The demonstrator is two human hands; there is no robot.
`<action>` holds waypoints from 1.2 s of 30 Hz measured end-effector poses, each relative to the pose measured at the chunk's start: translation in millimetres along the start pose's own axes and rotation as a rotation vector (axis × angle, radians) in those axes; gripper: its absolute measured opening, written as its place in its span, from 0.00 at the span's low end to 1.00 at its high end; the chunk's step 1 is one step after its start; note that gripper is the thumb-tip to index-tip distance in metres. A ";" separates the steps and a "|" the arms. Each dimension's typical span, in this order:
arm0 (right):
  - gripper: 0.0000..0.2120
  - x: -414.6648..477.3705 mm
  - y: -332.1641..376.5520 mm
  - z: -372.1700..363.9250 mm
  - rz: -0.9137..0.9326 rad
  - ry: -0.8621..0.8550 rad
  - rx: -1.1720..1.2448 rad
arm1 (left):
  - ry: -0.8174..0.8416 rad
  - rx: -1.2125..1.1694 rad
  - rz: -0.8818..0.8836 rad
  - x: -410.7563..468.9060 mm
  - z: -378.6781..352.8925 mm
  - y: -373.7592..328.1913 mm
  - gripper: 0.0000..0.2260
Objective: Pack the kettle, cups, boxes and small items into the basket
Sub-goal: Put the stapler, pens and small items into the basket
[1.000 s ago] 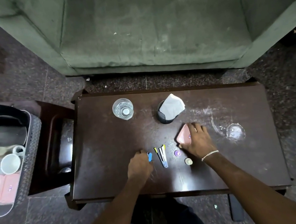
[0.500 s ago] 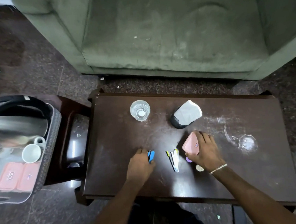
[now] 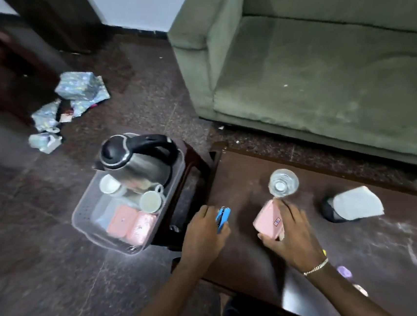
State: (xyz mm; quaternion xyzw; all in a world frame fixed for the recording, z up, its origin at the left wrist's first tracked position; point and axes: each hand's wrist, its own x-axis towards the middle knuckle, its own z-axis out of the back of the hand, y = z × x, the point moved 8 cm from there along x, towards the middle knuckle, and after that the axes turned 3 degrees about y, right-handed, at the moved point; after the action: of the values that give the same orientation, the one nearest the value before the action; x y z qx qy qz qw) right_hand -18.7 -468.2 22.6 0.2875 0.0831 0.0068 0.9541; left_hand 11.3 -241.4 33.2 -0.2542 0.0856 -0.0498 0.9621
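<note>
Dark wooden worktop (image 3: pixel 337 234) is set in front of a green sofa (image 3: pixel 321 70). Left hand (image 3: pixel 204 234) is curled round a small blue item (image 3: pixel 222 219) at the worktop's left edge. Right hand (image 3: pixel 294 236) is clamped on a pink box (image 3: pixel 268 219), tilted, just below a glass (image 3: pixel 283 182). Basket (image 3: pixel 85 208) is seen left of the worktop on a low stand, loaded with kettle (image 3: pixel 136 159), two cups (image 3: pixel 150 201) and two pink boxes (image 3: pixel 132 223). Purple and yellow small items are partly hidden behind the right wrist.

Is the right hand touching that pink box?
Touching. The head view shows the right hand wrapped around the pink box, fingers against its sides.
</note>
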 end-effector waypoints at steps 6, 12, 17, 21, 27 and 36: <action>0.46 46.3 110.7 -17.1 0.171 0.010 0.083 | -0.149 -0.034 0.143 -10.1 93.2 78.6 0.13; 0.46 70.0 215.2 -46.3 0.320 0.030 0.193 | -0.205 -0.004 0.274 -26.2 155.9 171.2 0.11; 0.45 81.6 287.6 -88.7 0.412 0.087 0.178 | -0.225 0.052 0.349 -31.7 189.4 223.3 0.12; 0.46 93.4 327.2 -129.0 0.419 0.164 0.117 | -0.261 0.056 0.358 -28.9 205.8 250.5 0.11; 0.40 112.8 366.2 -187.7 0.375 0.218 0.128 | -0.288 0.019 0.382 -20.5 220.1 287.1 0.11; 0.30 131.7 397.6 -247.6 0.326 0.093 -0.084 | -0.290 -0.011 0.372 -9.4 232.7 326.3 0.12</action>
State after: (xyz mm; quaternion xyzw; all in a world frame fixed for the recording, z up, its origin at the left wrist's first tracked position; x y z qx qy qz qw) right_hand 84.7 7.3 17.6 0.2562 0.0793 0.1783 0.9467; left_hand 63.4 154.2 71.3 -0.2438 -0.0080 0.1657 0.9555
